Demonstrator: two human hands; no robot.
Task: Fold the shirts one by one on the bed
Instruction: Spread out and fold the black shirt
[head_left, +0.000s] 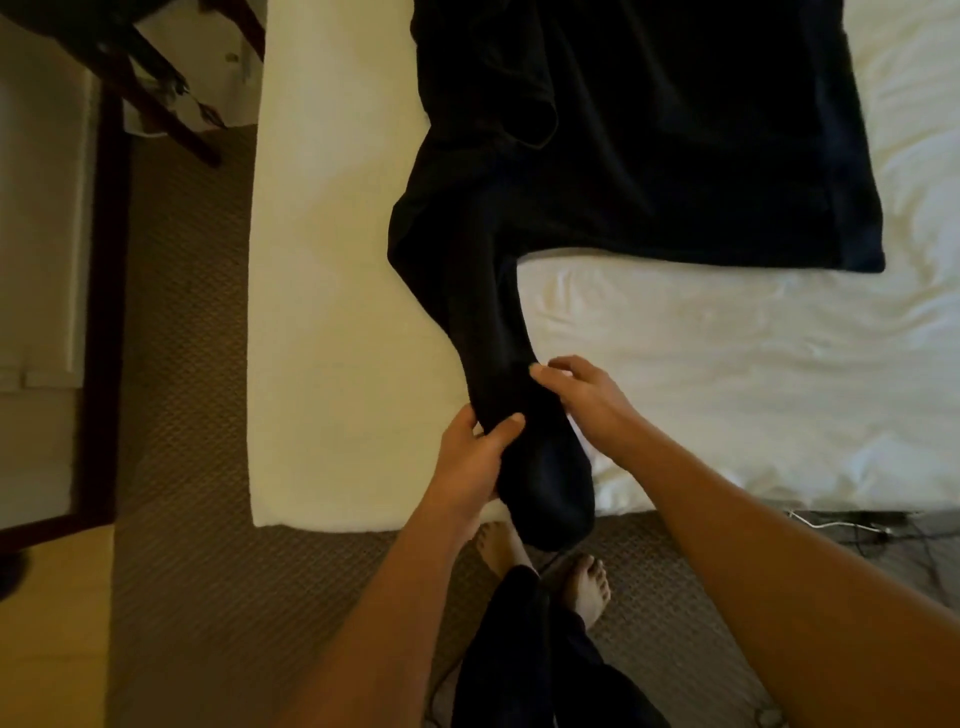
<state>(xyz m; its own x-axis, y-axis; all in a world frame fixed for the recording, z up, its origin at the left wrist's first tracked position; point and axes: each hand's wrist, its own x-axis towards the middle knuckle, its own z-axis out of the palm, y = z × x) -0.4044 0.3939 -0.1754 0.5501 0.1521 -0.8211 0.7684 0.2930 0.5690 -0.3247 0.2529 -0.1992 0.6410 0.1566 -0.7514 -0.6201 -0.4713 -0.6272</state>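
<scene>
Looking down from the head camera, we see a dark shirt (649, 130) spread on the white bed (727, 364), its long sleeve (498, 364) trailing toward the bed's near edge and hanging over it. Our left hand (475, 457) grips the sleeve near the cuff, thumb curled over the cloth. Our right hand (582, 400) holds the sleeve's other side, thumb on top; its fingers seem to lie beneath, though the fabric hides them. Below, bare feet (589, 587) stand on patterned carpet (197, 364). A dark wooden chair (156, 78) sits at upper left.
</scene>
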